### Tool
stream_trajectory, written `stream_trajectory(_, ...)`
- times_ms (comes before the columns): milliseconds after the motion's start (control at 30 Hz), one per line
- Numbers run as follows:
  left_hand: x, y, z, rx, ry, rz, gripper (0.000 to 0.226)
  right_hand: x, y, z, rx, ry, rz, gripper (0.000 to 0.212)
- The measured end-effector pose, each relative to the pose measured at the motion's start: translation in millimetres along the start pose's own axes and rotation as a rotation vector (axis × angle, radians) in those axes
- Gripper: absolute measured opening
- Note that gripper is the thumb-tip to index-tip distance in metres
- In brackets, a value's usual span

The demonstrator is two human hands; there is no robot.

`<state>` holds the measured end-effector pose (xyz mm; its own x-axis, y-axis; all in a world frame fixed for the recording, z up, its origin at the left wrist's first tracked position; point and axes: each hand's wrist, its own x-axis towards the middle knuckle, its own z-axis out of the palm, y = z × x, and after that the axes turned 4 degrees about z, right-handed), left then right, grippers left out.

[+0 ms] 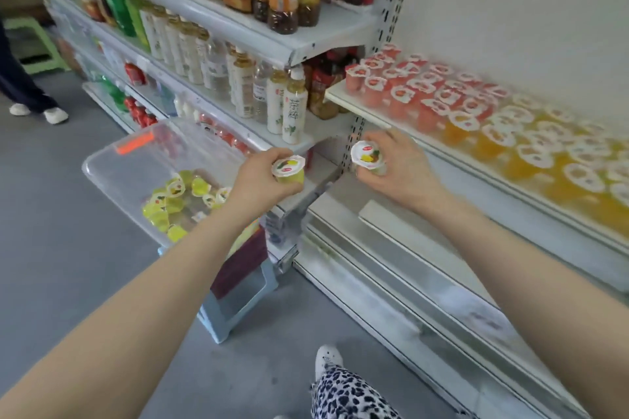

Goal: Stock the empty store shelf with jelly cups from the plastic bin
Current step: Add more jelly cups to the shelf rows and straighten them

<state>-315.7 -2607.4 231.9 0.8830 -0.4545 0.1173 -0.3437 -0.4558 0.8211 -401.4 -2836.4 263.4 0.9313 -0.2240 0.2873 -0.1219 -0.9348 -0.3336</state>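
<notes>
The left hand (258,180) curls its fingers round a yellow jelly cup (288,170), lid up. At its 3 o'clock, apart from it, the right hand (398,167) grips a second jelly cup (367,156). The shelf (374,117), at 1 o'clock of that hand, carries red cups (408,88) and orange cups (544,153) (blurred). The plastic bin (112,177), at 9 o'clock of the left hand, holds loose yellow cups (173,201).
</notes>
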Motion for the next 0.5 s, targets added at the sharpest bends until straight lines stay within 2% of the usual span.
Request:
stream_trajectory(267, 23, 92, 63, 0.176, -0.115, 0.318, 0.057, -50, 67, -95, -0.077, 0.227, 0.145, 0.051)
stream_trajectory(400, 30, 150, 103, 0.17, -0.158, 0.48, 0.053, -80, 106, -143, -0.117, 0.308, 0.227, 0.051)
stream_trajectory(500, 29, 196, 139, 0.137, -0.189, 0.568, 0.058, -105, 142, -178, -0.124, 0.361, 0.295, 0.051)
